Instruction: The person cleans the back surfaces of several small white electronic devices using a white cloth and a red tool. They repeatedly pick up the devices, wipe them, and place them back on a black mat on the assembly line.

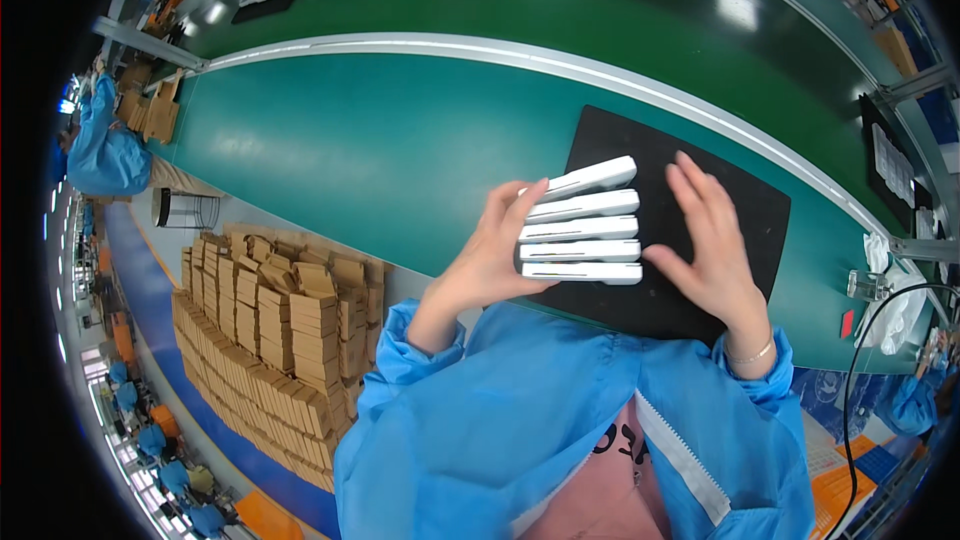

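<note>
Several flat white plastic cases [580, 228] with rounded edges are lined up in a row above the black mat [680, 310]. The farthest one tilts away from the others, fanning the row slightly. My left hand [495, 255] is closed around the left ends of the cases, its fingertips at the far one. My right hand [712, 250] is open, fingers spread, over the mat to the right. Its thumb tip is close to the right ends of the nearest cases; whether it touches them I cannot tell. Nothing is held in it.
The mat lies on a green workbench [350, 150], with a metal rail [480, 48] and a darker green surface beyond. Brown cardboard boxes [300, 330] are stacked at the lower left. A co-worker in blue [105, 145] is at far left. A black cable [865, 340] and plastic bag [900, 320] are at right.
</note>
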Demonstrator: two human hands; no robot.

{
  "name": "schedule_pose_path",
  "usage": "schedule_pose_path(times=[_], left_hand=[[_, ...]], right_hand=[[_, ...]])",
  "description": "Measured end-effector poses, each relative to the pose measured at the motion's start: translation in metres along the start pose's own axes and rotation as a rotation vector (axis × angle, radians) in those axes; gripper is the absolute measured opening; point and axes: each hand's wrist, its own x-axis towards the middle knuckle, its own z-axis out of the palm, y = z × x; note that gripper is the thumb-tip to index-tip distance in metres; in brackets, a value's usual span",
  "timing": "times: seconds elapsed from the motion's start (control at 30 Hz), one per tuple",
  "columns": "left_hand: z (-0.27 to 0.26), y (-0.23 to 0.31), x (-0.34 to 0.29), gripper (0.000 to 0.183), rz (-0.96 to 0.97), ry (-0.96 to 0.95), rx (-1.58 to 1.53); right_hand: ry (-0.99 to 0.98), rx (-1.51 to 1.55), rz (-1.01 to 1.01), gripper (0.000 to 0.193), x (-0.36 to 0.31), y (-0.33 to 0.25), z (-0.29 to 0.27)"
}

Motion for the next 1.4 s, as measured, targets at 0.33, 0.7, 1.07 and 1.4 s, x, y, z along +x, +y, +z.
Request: schedule_pose_path(times=[0.33,0.7,1.07,1.4], left_hand=[[0.053,0.027,0.006,0.113,0.035,0.271,0.311],[0.08,0.057,0.012,0.095,0.287,0.075,0.24],[0.03,0.045,0.082,0.145,0.191,-0.359,0.311],[0.031,0.068,0.093,0.139,0.286,-0.424,0.576]], right_hand=[[0.031,-0.39,0.267,0.064,-0.074,0.035,0.039],[0.129,-0.029,0.123,0.133,-0.092,0.006,0.017],[-0.093,-0.097,0.187,0.128,-0.099,0.032,-0.02],[-0.066,-0.095,0.143,0.135,-0.079,0.029,-0.014]])
